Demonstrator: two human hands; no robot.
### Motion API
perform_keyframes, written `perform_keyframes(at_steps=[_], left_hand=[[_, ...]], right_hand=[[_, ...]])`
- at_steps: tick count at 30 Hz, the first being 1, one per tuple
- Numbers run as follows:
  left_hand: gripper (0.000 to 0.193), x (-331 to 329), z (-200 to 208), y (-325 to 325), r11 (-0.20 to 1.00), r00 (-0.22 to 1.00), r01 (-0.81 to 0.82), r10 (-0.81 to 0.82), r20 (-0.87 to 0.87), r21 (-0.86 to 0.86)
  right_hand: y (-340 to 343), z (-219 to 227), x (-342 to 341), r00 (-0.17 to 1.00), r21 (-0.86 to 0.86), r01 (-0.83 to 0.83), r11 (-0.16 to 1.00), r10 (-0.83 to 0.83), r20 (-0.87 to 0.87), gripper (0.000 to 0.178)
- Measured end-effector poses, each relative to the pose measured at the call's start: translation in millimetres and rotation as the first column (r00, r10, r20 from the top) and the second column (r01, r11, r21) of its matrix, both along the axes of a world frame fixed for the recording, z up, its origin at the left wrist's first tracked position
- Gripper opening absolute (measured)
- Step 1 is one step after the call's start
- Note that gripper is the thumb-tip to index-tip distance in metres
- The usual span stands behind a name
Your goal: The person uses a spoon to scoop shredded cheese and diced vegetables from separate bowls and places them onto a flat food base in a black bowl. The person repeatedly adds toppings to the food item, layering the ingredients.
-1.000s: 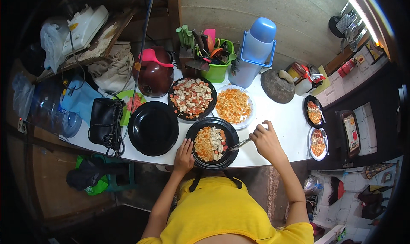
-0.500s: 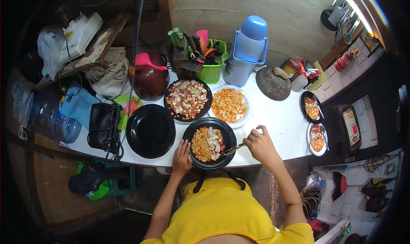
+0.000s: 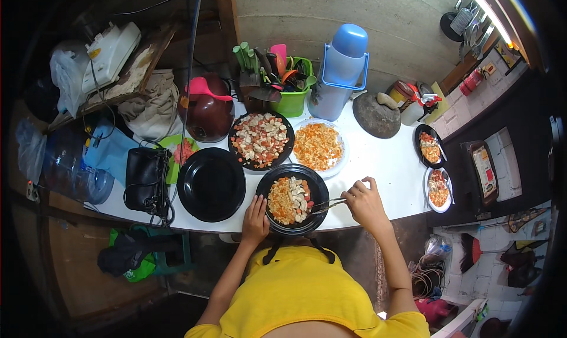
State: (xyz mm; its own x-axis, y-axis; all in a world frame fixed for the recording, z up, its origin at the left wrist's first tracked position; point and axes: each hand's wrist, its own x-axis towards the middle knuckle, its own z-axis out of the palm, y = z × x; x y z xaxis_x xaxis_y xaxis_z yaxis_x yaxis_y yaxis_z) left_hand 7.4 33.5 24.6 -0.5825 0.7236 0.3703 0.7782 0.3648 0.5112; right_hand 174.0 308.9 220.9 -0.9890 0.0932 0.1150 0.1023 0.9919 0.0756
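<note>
Black plate (image 3: 319, 188) touches left fingers (image 3: 258, 206) at rim; right fingers (image 3: 355, 197) pinch metal utensil (image 3: 336, 202)

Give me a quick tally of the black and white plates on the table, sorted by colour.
Black: 4 (front plate, bare plate, back plate of chopped food, black plate at the right end)
White: 2 (plate of orange-and-white food, white plate at the right end)
Total: 6
</note>
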Motion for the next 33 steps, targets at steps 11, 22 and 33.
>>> perform_keyframes(at_steps=[11,22,33], left_hand=[[0.051,0.4,6.9,-0.9,1.000,1.000,0.002,-0.002,-0.013,-0.009],[0.051,1.4,8.4,-0.5,1.000,1.000,-0.007,0.007,-0.003,0.003],[0.051,0.6,4.8,1.0,1.000,1.000,-0.007,0.007,-0.010,0.007]], right_hand=[[7.4,10.1,0.7,0.995,-0.076,0.060,0.995,-0.066,-0.073,0.017],[17.2,-6.0,-7.1,0.996,0.015,-0.019,1.000,0.020,-0.084,0.012],[13.7,-2.5,-13.8,0.991,0.035,-0.105,0.994,0.107,-0.082,0.017]])
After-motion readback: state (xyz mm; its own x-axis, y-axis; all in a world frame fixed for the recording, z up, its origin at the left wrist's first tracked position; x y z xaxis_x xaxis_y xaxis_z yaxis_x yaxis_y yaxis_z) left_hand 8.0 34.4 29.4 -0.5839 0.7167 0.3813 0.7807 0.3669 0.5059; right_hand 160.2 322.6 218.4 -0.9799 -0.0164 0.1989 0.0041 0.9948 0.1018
